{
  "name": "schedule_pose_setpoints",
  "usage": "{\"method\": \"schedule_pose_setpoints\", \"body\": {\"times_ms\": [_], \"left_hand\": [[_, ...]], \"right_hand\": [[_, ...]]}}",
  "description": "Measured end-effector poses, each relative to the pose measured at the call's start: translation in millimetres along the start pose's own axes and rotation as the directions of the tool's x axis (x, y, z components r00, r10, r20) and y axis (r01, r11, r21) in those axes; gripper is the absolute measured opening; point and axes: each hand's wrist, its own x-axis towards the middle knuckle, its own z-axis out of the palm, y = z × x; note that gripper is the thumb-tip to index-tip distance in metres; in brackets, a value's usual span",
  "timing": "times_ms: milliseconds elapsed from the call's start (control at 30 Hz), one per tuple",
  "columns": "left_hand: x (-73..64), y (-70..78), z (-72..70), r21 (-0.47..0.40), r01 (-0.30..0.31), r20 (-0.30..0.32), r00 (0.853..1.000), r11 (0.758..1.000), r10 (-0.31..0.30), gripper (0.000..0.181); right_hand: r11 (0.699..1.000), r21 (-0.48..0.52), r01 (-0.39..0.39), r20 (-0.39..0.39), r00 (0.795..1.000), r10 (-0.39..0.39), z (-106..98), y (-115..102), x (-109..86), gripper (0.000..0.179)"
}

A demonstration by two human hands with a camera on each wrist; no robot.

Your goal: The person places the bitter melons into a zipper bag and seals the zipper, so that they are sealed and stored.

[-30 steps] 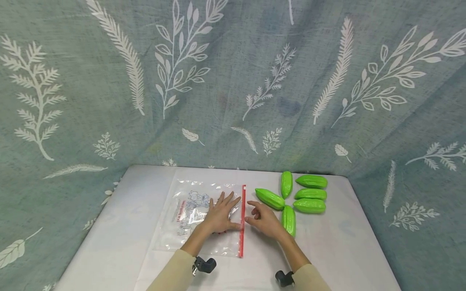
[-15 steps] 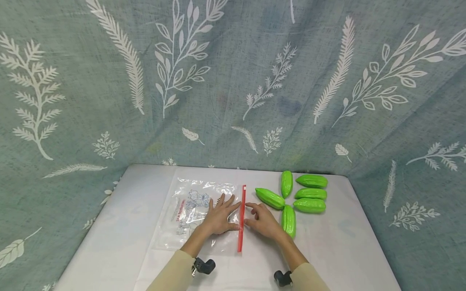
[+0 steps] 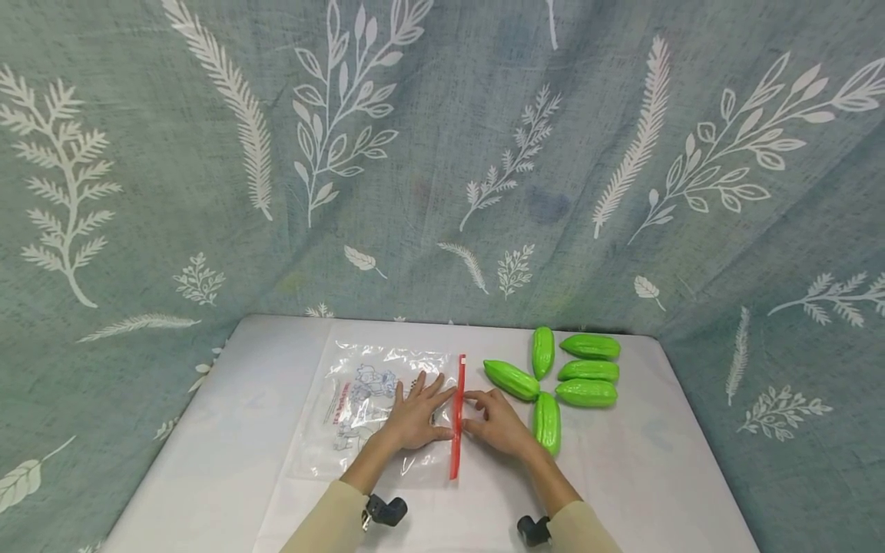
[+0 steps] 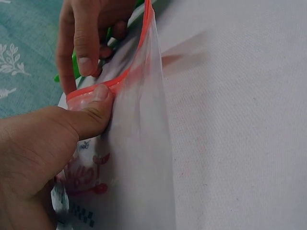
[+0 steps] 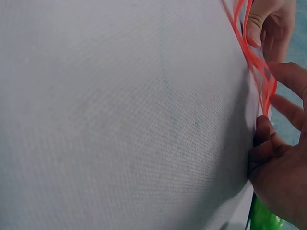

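A clear plastic zip bag [image 3: 319,449] with blue and red print lies on the table, its red zip edge [image 3: 454,465] facing right. My left hand [image 3: 415,421] rests on it with fingers spread, the thumb [image 4: 100,98] lying against the film just below the red edge. From the other side, my right hand [image 3: 506,424] touches the mouth of the bag with its index finger and thumb, which stand apart. Its other fingers [image 5: 264,136] are curled in. Between the hands the red edge [image 5: 261,74] is bent and partly split into separate strips.
Several shiny green ridged vegetables, like bitter gourds, lie right of the bag. One [image 3: 511,379] is just beyond the right hand, another [image 3: 547,424] beside its wrist. A grey-green leaf-print curtain [image 3: 415,192] hangs behind the white-covered table [image 3: 657,476].
My right hand has moved slightly left, bringing its fingertips onto the red edge. The near end of that edge has shifted up and left. The left hand has stayed nearly in place.
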Motion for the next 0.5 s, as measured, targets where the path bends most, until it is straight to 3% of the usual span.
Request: {"method": "schedule_pose_setpoints", "body": {"times_ms": [500], "left_hand": [[-2.6, -4.8, 2.1, -0.037, -0.016, -0.014, 1.000, 0.999, 0.016, 0.085]], "right_hand": [[0.997, -0.076, 0.021, 0.002, 1.000, -0.020, 3.6, -4.0, 1.7, 0.044]]}}
